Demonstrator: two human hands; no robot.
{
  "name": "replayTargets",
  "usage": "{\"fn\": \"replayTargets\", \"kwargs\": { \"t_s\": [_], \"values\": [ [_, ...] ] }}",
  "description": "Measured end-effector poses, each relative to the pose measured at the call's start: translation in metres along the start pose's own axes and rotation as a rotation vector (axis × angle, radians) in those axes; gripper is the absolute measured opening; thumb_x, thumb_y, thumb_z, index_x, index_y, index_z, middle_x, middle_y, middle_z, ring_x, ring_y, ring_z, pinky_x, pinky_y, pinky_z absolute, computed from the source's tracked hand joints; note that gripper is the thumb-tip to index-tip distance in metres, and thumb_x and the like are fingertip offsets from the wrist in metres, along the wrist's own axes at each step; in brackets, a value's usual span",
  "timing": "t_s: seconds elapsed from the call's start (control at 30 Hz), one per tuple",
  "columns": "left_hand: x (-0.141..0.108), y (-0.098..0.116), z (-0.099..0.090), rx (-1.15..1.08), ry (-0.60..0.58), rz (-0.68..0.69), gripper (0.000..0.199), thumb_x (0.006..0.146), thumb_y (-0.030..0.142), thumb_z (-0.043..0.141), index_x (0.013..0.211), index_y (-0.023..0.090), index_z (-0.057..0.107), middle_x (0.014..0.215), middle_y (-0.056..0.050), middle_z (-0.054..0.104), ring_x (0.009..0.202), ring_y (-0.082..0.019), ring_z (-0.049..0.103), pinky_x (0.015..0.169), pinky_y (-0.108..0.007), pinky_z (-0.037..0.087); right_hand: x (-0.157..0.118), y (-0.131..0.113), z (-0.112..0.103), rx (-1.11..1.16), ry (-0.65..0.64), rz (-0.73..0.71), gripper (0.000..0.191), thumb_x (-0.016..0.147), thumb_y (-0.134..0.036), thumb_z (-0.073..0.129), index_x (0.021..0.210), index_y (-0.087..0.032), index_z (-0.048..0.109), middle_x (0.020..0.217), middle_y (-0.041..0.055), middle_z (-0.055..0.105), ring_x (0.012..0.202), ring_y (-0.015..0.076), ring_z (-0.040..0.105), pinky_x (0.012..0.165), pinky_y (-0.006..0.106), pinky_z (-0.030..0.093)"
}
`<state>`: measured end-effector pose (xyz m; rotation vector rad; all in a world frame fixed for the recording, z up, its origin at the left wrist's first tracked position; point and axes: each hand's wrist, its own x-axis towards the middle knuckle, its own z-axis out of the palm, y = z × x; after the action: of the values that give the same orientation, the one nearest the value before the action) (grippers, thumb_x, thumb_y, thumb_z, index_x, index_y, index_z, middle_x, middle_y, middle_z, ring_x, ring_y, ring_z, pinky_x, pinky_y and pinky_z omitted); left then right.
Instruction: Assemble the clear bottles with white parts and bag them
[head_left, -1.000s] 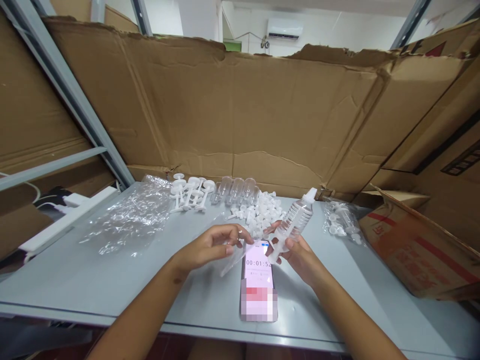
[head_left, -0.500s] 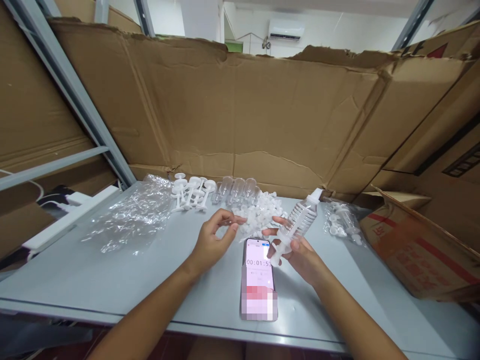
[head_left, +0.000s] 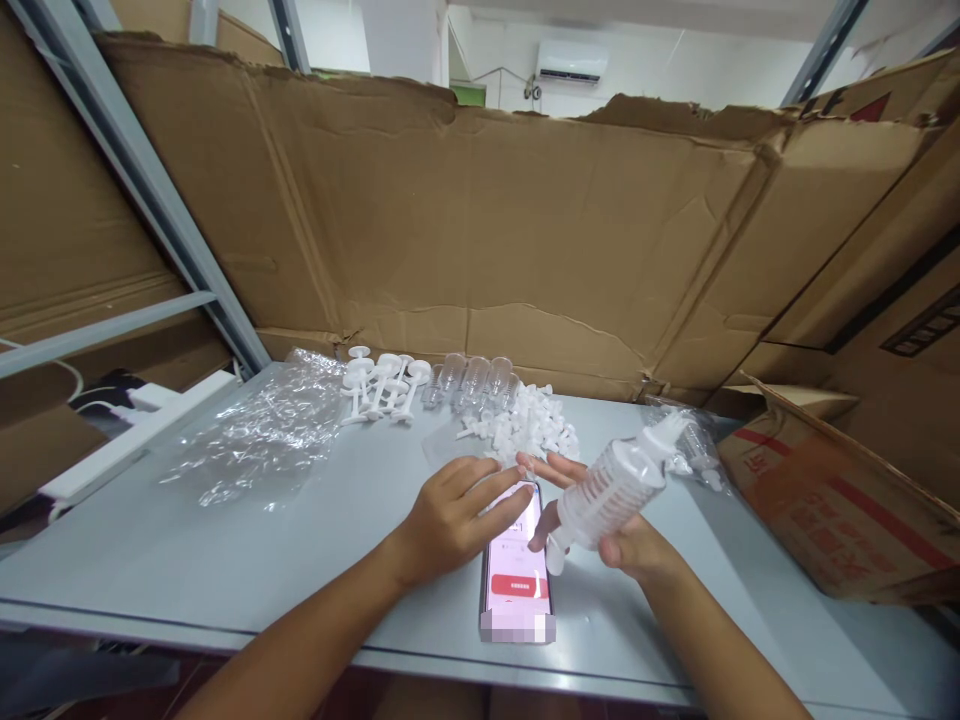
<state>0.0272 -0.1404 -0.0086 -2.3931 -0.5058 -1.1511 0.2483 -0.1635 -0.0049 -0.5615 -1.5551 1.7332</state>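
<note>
Syringe-shaped container: a clear, ridged plastic barrel with a white nozzle [head_left: 615, 490], tilted above the table, its nozzle pointing up and away to the right; its outline is blurred.
Right hand: the right hand [head_left: 641, 548] grips the barrel between thumb and fingers, with other fingers stretched out toward the left.
Left hand: the left hand [head_left: 457, 515] hangs palm down over the phone's upper left, fingers extended and close together, tips near the right hand's fingertips; whether they pinch anything I cannot tell.
Phone: a slim phone with a lit pinkish screen and red button [head_left: 517, 560], flat below both hands, partly covered.
White bits: a heap of small white plastic pieces [head_left: 532, 420], just beyond the fingertips.
Clear tubes: transparent plastic cylinders [head_left: 476, 380], behind and left of the heap.
Plungers: white plastic rods with round discs [head_left: 382, 385], left of the tubes.
Bags: a crumpled clear plastic bag [head_left: 277, 430] at left; a filled clear plastic bag [head_left: 701, 455] at right, partly behind the nozzle.
Surroundings: grey tabletop [head_left: 225, 570], brown cardboard wall [head_left: 480, 220] behind, open brown carton with red print [head_left: 840, 500] at right.
</note>
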Motion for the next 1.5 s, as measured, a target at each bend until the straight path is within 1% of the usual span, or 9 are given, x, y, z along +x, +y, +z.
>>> {"fn": "replayTargets", "kwargs": {
  "t_s": [0.17, 0.43, 0.63, 0.8, 0.97, 1.1, 1.23, 1.33, 1.5],
  "values": [
    [0.002, 0.007, 0.002, 0.041, -0.101, 0.006, 0.018, 0.081, 0.019, 0.054, 0.098, 0.019, 0.058, 0.1, -0.006, 0.066, 0.08, -0.018, 0.057, 0.069, -0.032, 0.046, -0.005, -0.008, -0.001, -0.224, 0.002, 0.09, 0.09, 0.063, -0.055, 0.067, 0.138, -0.023, 0.029, 0.101, 0.0123, 0.064, 0.087, 0.026, 0.062, 0.082, 0.045, 0.044],
    [0.0, 0.013, 0.005, -0.015, -0.264, 0.068, 0.019, 0.085, 0.018, 0.047, 0.102, 0.015, 0.054, 0.088, -0.008, 0.062, 0.071, -0.016, 0.054, 0.064, -0.03, 0.047, -0.003, -0.012, 0.0, -0.538, 0.032, -0.002, 0.073, 0.072, -0.047, 0.063, 0.135, -0.022, 0.035, 0.138, 0.0127, 0.037, 0.121, 0.0304, 0.041, 0.1, 0.047, 0.029],
    [0.001, 0.014, 0.005, -0.072, -0.31, 0.048, 0.032, 0.086, 0.042, 0.043, 0.096, 0.013, 0.054, 0.08, -0.008, 0.058, 0.07, -0.018, 0.052, 0.062, -0.032, 0.044, -0.001, -0.015, -0.001, -0.609, 0.075, -0.002, 0.06, 0.077, -0.045, 0.058, 0.129, -0.021, 0.043, 0.131, 0.0113, 0.047, 0.117, 0.0301, 0.045, 0.099, 0.047, 0.032],
    [0.0, 0.008, 0.004, -0.049, -0.294, 0.028, 0.035, 0.086, 0.047, 0.039, 0.087, 0.015, 0.054, 0.069, -0.004, 0.053, 0.062, -0.017, 0.047, 0.054, -0.03, 0.035, 0.0, -0.013, -0.006, -0.654, 0.161, 0.009, 0.055, 0.075, -0.041, 0.061, 0.124, -0.02, 0.048, 0.122, 0.0098, 0.055, 0.107, 0.0289, 0.052, 0.095, 0.045, 0.037],
    [-0.001, 0.005, 0.007, 0.091, -0.203, -0.2, 0.018, 0.086, 0.025, 0.045, 0.071, 0.018, 0.052, 0.062, -0.002, 0.051, 0.058, -0.015, 0.045, 0.055, -0.029, 0.032, 0.002, -0.01, -0.008, -0.674, 0.207, 0.021, 0.049, 0.074, -0.039, 0.063, 0.118, -0.02, 0.053, 0.109, 0.0086, 0.06, 0.099, 0.0279, 0.055, 0.089, 0.043, 0.041],
    [-0.003, 0.004, 0.008, 0.149, -0.125, -0.428, 0.007, 0.082, 0.017, 0.049, 0.075, 0.018, 0.051, 0.069, -0.002, 0.054, 0.063, -0.014, 0.049, 0.057, -0.027, 0.035, 0.003, -0.01, -0.005, -0.695, 0.198, 0.019, 0.043, 0.073, -0.035, 0.064, 0.113, -0.021, 0.056, 0.105, 0.0076, 0.062, 0.094, 0.0266, 0.056, 0.088, 0.041, 0.041],
    [-0.001, -0.001, 0.005, 0.029, -0.29, -0.676, 0.006, 0.08, 0.022, 0.047, 0.075, 0.019, 0.049, 0.071, 0.0, 0.056, 0.066, -0.015, 0.051, 0.059, -0.027, 0.035, 0.004, -0.012, -0.001, -0.706, 0.192, 0.015, 0.045, 0.072, -0.035, 0.066, 0.113, -0.021, 0.056, 0.102, 0.0072, 0.062, 0.092, 0.0264, 0.057, 0.085, 0.04, 0.042],
    [0.002, -0.005, 0.003, -0.092, -0.401, -0.733, 0.018, 0.08, 0.021, 0.042, 0.063, 0.02, 0.043, 0.061, 0.002, 0.052, 0.061, -0.014, 0.048, 0.058, -0.027, 0.033, 0.006, -0.013, 0.001, -0.749, 0.214, 0.026, 0.047, 0.071, -0.034, 0.065, 0.115, -0.022, 0.055, 0.097, 0.006, 0.063, 0.086, 0.0248, 0.057, 0.08, 0.038, 0.044],
    [0.004, -0.008, 0.0, -0.251, -0.298, -0.805, 0.02, 0.079, 0.021, 0.041, 0.059, 0.019, 0.038, 0.058, 0.002, 0.046, 0.058, -0.012, 0.044, 0.056, -0.025, 0.032, 0.01, -0.011, 0.001, -0.836, 0.328, 0.016, 0.046, 0.07, -0.036, 0.067, 0.113, -0.024, 0.057, 0.105, 0.006, 0.062, 0.086, 0.0238, 0.057, 0.073, 0.033, 0.046]
  ]
}}
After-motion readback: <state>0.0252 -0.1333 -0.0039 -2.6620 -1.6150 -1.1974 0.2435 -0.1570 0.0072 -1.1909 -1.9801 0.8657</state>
